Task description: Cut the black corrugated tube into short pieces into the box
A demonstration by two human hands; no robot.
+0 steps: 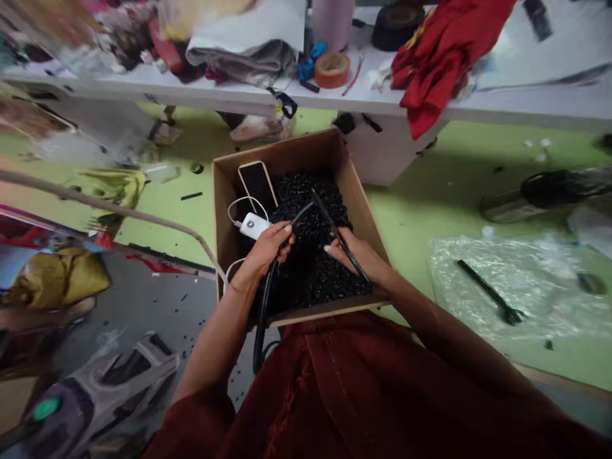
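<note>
A cardboard box [356,191] rests on my lap, filled with small black pieces [310,268]. My left hand [268,248] is closed around a black corrugated tube [262,319] that hangs down over the box's near edge. My right hand [351,252] grips a thin black rod [335,233] that slants up over the pieces. Both hands are over the middle of the box. A phone [258,185] and a white power bank [253,225] with a white cable lie in the box's far left corner.
A white workbench [239,95] runs across the back with red cloth [440,57], an orange tape roll [331,69] and clutter. A clear plastic sheet [516,287] with a black stick lies on the green floor at right. An iron-like device [95,389] sits at lower left.
</note>
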